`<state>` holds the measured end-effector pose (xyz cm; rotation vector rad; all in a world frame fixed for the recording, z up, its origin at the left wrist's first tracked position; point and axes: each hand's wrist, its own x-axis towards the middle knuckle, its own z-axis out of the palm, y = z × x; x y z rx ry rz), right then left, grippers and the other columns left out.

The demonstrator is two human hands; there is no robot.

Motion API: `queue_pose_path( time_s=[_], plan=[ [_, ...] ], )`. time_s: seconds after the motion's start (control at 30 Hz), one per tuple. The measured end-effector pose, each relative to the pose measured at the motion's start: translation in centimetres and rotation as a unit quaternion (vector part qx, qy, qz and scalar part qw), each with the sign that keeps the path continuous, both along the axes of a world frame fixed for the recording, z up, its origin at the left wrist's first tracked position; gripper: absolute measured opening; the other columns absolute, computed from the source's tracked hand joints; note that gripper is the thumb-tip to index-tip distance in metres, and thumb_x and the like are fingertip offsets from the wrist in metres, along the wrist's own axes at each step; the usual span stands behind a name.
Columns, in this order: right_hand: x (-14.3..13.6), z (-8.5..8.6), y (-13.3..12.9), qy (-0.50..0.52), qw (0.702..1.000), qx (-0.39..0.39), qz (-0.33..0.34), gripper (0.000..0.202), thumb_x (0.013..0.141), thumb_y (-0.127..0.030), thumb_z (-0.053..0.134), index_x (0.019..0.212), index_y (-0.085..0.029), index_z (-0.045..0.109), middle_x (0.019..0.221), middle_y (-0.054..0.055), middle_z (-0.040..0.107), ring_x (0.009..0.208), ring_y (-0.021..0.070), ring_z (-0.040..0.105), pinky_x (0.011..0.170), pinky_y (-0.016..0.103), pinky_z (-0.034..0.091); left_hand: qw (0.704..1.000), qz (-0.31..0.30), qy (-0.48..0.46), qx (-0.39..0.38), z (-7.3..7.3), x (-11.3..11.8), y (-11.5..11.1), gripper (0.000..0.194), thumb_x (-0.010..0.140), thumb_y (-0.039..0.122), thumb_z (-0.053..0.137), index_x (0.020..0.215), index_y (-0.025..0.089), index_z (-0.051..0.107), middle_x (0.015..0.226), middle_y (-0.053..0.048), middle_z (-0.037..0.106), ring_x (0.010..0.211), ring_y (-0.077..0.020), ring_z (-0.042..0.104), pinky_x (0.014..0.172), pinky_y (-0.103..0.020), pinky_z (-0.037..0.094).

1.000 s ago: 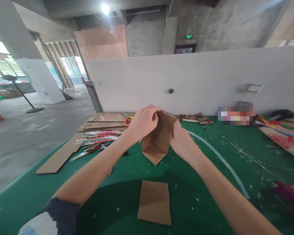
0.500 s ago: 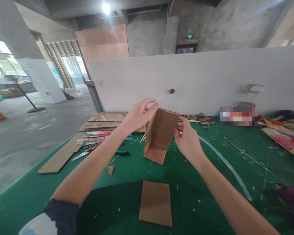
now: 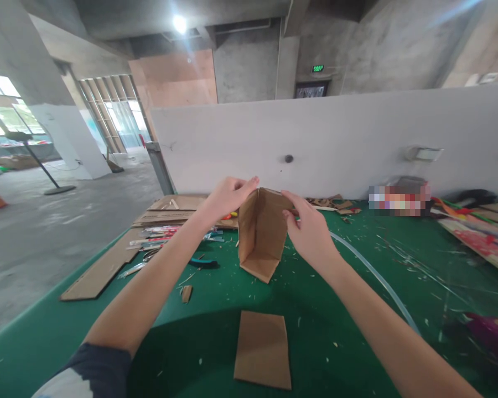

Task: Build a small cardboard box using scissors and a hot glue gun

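the green table (image 3: 348, 365) spreads under your work, littered with pale shavings, so mind that none get caught in the folds. on its far side, in front of you, stands the folded cardboard (image 3: 270, 224), two walls meeting at an upright crease above a bent-in base; whether it rests on the table, you cannot tell here. nearer you, the cardboard square (image 3: 262, 351) lies flat, apart from both hands. your right hand (image 3: 310, 229) pinches the right wall's edge near the top, thumb and fingers nearly together; keep that light, to avoid denting. your left hand (image 3: 228, 198) is at the top left corner, fingers partly hidden, its firmness unclear; best support the wall close to the crease.
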<state>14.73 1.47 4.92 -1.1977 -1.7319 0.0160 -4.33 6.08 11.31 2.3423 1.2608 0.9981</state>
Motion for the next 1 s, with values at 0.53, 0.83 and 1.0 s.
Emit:
queue_pose_path(
  time_s=[0.53, 0.83, 1.0],
  plan=[
    [-0.6, 0.5, -0.8, 0.004, 0.999, 0.015, -0.038, 0.04, 0.086, -0.019, 0.042, 0.121, -0.025, 0.06, 0.105, 0.004, 0.069, 0.088, 0.0216, 0.066, 0.08, 0.037, 0.051, 1.0, -0.002, -0.001, 0.001, 0.1, 1.4, -1.3, 0.06, 0.088, 0.066, 0.028, 0.073, 0.019, 0.062, 0.057, -0.004, 0.053, 0.059, -0.0151, 0.054, 0.05, -0.028, 0.037],
    [-2.0, -0.1, -2.2, 0.055, 0.998, -0.022, -0.028, 0.046, 0.086, -0.027, 0.049, 0.131, -0.029, 0.046, 0.102, 0.005, 0.071, 0.089, 0.0246, 0.068, 0.08, 0.043, 0.052, 0.993, 0.041, 0.052, 0.097, -0.2, 1.4, -2.2, 0.051, 0.074, 0.07, 0.051, 0.082, 0.02, 0.06, 0.078, -0.007, 0.063, 0.07, -0.0189, 0.055, 0.056, -0.029, 0.039],
    [-2.6, 0.1, -2.5, 0.113, 0.992, -0.052, 0.029, 0.033, 0.084, -0.029, 0.056, 0.116, -0.028, 0.053, 0.097, 0.003, 0.072, 0.09, 0.022, 0.068, 0.077, 0.038, 0.054, 0.99, 0.042, 0.094, 0.095, 0.0, 0.9, -2.4, 0.053, 0.071, 0.069, 0.054, 0.092, 0.021, 0.059, 0.09, -0.009, 0.065, 0.076, -0.0209, 0.057, 0.058, -0.03, 0.041]
  ],
)
